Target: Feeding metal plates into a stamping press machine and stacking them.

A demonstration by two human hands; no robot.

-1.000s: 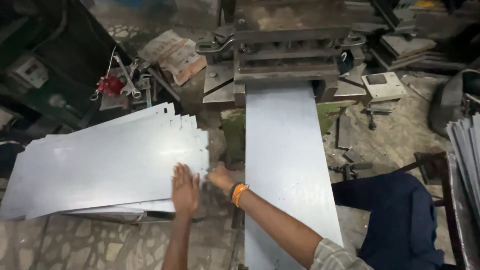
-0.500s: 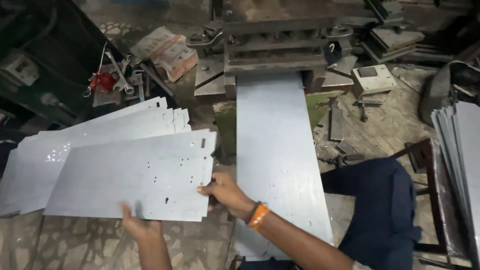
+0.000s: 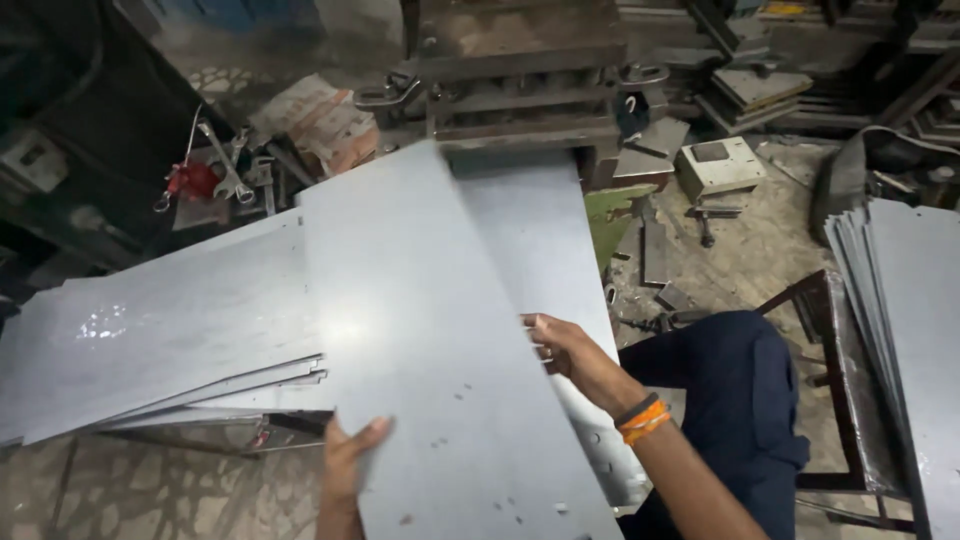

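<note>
A long grey metal sheet (image 3: 430,340) with small punched holes is lifted and angled toward the dark press machine (image 3: 520,70). My left hand (image 3: 345,455) grips its near left edge from below. My right hand (image 3: 560,345), with an orange band at the wrist, holds its right edge. Under the sheet lies another long grey sheet (image 3: 545,240) running from the press toward me. On the left a stack of similar metal sheets (image 3: 160,330) rests flat.
Another stack of sheets (image 3: 900,330) leans at the right edge. Wrenches and a red tool (image 3: 200,180) lie left of the press. Metal blocks and scrap (image 3: 715,165) litter the floor on the right. My leg in dark blue trousers (image 3: 745,400) is at lower right.
The top sheet has come off the left stack, swung round and up toward the press. My left hand has moved to its near edge, my right hand to its right edge.
</note>
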